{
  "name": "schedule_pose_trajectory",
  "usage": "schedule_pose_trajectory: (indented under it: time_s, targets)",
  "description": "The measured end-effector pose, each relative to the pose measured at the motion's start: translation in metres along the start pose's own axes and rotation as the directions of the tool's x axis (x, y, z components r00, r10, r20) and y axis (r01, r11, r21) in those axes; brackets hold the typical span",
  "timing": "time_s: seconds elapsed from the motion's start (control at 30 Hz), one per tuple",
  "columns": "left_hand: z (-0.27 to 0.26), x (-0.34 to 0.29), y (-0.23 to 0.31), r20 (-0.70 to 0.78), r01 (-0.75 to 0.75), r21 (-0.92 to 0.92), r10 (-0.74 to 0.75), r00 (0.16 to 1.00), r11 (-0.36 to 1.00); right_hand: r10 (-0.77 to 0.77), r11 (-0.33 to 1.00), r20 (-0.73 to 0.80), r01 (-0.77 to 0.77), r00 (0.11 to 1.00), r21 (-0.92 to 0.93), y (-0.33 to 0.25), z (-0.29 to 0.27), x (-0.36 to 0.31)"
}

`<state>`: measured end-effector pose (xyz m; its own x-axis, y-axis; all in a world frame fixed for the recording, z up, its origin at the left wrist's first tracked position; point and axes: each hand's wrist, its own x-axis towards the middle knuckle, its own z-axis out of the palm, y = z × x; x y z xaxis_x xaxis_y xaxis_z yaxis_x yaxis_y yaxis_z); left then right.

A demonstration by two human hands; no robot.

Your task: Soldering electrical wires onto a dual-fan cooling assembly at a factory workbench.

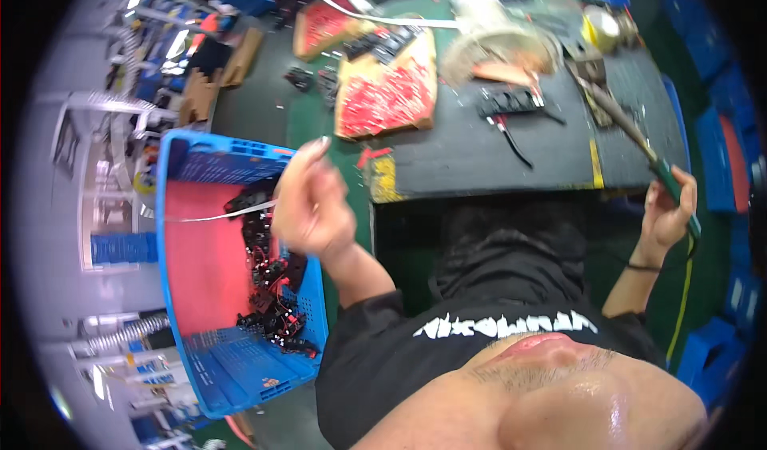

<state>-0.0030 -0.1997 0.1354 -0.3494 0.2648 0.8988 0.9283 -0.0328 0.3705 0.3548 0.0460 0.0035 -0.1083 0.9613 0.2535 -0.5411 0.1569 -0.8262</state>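
My left hand (313, 204), blurred, is raised over the right rim of a blue crate. Its fingers are closed on a thin silvery solder wire (228, 213), which trails off to the left across the crate. On the right, my right hand (671, 209) grips a soldering iron (631, 130) by its dark green handle. The iron's metal shaft slants up and left, its end close to a small metal stand (590, 70). Between the hands, a black connector block (511, 101) with a red and a black lead lies on the dark bench, apart from both hands.
The blue crate (165, 274), lined in pink, holds several black parts with red wires. A cardboard tray (343, 126) carries many small red pieces and some black blocks. A fume extractor hood (457, 54) stands behind the connector block. Yellow tape (384, 180) marks the bench corner.
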Motion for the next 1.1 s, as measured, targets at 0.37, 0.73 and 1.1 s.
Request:
schedule_pose_trajectory:
  time_s: [0.37,0.73,1.1]
  targets:
    - [0.193,-0.08,-0.05,0.736,-0.103,-0.09,0.136,0.664,0.991,0.074,0.997,0.032,-0.073,0.997,-0.033,0.031,-0.022,0.021]
    - [0.205,-0.098,-0.061,0.762,-0.015,-0.054,0.051,0.646,0.998,0.165,0.986,0.131,-0.164,0.978,-0.017,0.054,-0.016,0.04]
    - [0.207,-0.092,-0.041,0.803,-0.175,0.043,0.071,0.592,0.984,0.222,0.969,0.096,-0.208,0.97,-0.137,0.057,-0.02,0.041]
